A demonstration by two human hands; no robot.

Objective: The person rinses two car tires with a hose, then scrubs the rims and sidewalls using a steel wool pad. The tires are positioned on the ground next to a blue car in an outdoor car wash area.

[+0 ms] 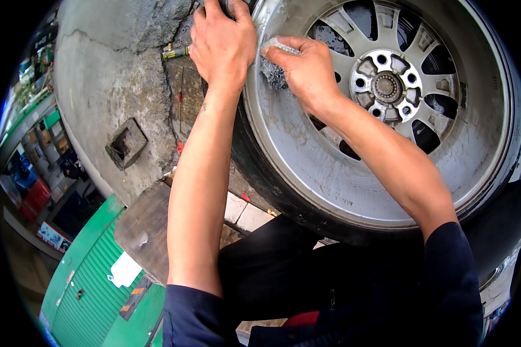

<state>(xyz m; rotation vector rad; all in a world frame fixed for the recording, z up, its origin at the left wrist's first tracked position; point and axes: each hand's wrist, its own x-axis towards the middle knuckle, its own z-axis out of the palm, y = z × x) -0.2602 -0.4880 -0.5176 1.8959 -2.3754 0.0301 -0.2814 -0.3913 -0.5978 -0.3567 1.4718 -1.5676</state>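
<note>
A car wheel (pixel 329 179) lies before me, its silver rim barrel facing up and a black tyre (pixel 260 173) round it. My right hand (pixel 309 69) pinches a silvery wire-mesh scouring pad (pixel 276 74) between thumb and fingers. The pad rests against the inner wall of the rim, on its left side. My left hand (pixel 223 49) is closed over the tyre's far left edge, with some fingertips cut off by the top of the picture. Spokes (pixel 382 32) and a hub with bolt holes (pixel 386 87) show at the bottom of the rim. Grey smears mark the barrel.
Cracked grey concrete (pixel 98 75) lies to the left, with a square-edged hole (pixel 126 143) in it. A yellow-and-dark small tool (pixel 175 53) lies near my left hand. A worn wooden board (pixel 145 231) and a green ribbed panel (pixel 93 295) sit at lower left.
</note>
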